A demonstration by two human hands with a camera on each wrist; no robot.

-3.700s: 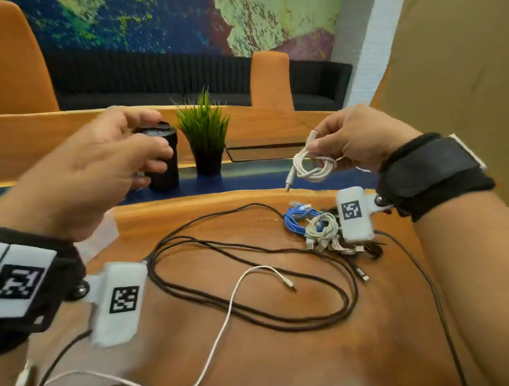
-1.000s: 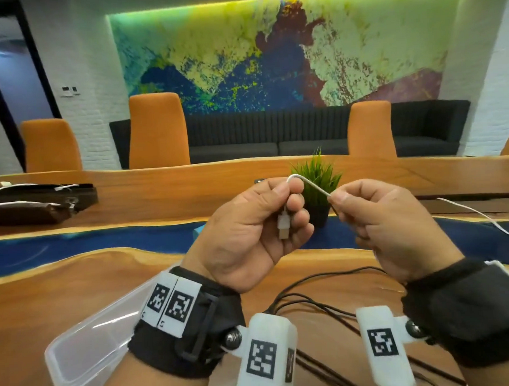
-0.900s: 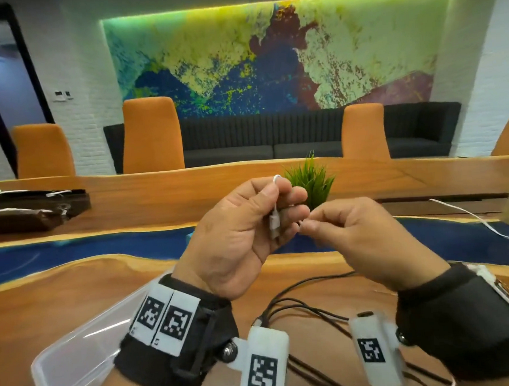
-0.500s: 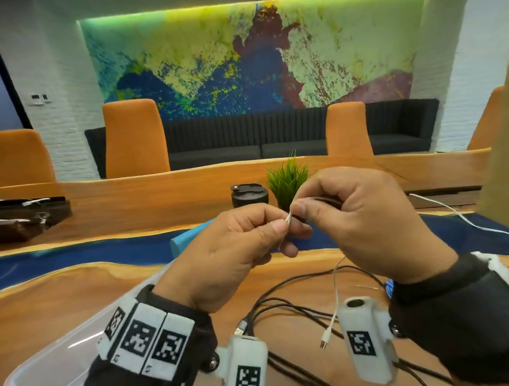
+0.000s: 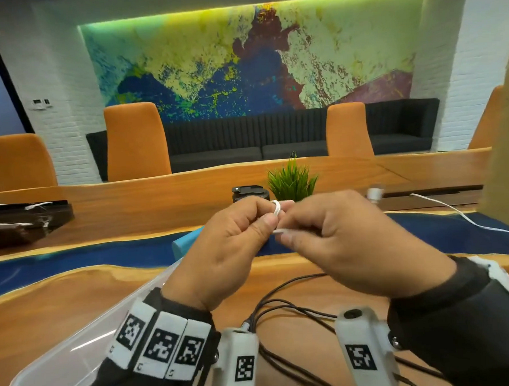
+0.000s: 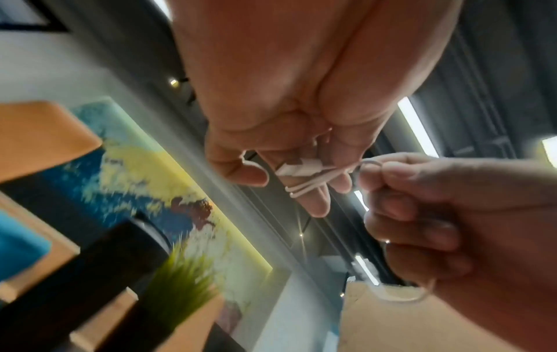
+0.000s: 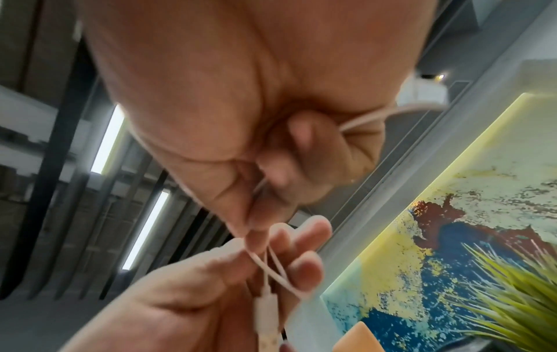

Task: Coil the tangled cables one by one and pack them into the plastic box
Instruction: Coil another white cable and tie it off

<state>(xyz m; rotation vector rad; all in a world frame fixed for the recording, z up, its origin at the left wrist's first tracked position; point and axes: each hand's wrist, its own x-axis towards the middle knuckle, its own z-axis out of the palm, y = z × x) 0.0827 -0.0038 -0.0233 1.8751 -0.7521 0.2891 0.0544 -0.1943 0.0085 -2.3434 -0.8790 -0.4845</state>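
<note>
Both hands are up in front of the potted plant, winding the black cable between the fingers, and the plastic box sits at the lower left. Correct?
Not quite: the cable being wound is white, not black. The head view shows the left hand and right hand pinching a white cable; the black cable lies on the table below. The potted plant and plastic box are as you say.
</note>
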